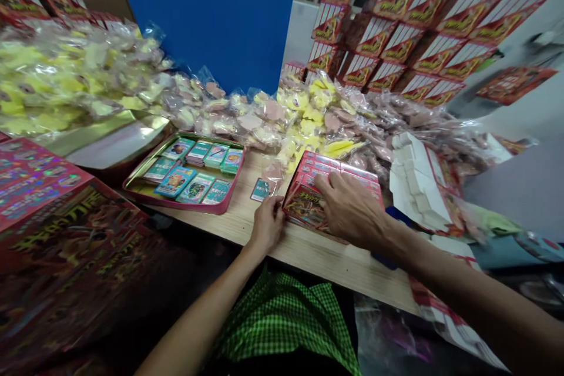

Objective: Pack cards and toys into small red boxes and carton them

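Fingers of right hand (352, 208) spread flat on red carton (331, 194), unclenched; left hand (267, 224) curled beside it, grip unclear.
Teal card (261, 190) just beyond left fingertips (277, 204); card tray (220, 208) further left on table (247, 220).

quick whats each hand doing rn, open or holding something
left hand: curled at the edge of the red box, cannot tell if it holds anything
right hand: open, fingers spread on the red box

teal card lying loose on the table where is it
In the head view, the loose teal card lies on the wooden table just above the left hand, between the red-rimmed card tray and the red box under the right hand.
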`<control>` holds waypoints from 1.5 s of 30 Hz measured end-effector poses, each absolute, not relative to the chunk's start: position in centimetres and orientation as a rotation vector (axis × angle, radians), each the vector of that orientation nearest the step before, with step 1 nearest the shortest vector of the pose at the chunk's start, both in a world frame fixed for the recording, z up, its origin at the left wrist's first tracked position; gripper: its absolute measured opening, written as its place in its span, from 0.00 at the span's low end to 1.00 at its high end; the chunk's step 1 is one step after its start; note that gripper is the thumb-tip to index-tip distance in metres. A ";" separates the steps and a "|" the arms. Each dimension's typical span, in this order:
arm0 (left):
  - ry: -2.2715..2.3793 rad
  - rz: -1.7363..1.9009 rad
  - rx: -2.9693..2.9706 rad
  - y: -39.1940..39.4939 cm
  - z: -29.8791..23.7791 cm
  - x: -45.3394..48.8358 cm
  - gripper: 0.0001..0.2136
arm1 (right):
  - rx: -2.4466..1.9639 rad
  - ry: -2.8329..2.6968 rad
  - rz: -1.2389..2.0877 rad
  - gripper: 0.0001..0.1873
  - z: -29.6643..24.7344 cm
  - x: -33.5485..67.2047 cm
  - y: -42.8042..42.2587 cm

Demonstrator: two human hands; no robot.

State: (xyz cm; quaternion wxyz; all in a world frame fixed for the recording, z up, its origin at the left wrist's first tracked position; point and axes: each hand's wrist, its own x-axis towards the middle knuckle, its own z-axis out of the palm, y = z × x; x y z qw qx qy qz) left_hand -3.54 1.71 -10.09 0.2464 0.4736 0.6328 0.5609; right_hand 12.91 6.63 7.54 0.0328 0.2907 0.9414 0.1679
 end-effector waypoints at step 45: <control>1.608 1.488 1.168 6.8 2.2 -7.0 0.21 | 1.513 2.920 -0.331 0.31 9.1 17.5 14.6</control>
